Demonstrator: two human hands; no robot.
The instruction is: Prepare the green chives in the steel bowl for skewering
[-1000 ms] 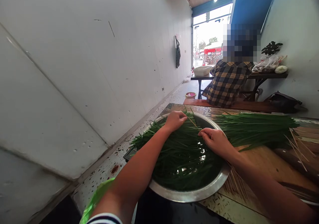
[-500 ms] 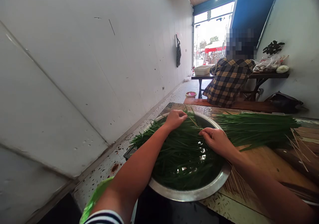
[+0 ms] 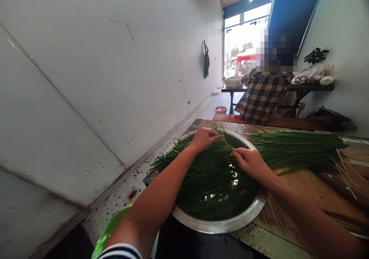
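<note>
A wide metal basin (image 3: 225, 223) holds water and a heap of long green chives (image 3: 207, 174). Over its far side, my left hand (image 3: 203, 138) is closed in a pinch on one end of a thin bamboo skewer (image 3: 225, 141). My right hand (image 3: 250, 161) is pinched on the skewer's other end, resting on the chives. A second pile of chives (image 3: 294, 147) lies on the wooden table to the right of the basin.
Loose bamboo skewers (image 3: 344, 170) lie at the table's right. A person in a plaid shirt (image 3: 263, 95) sits on a bench (image 3: 276, 121) beyond, back turned. A white wall (image 3: 100, 78) runs along the left. A pink bowl (image 3: 220, 109) stands on the floor.
Both hands stay nearly still on the skewer; my left hand has edged slightly up and right.
</note>
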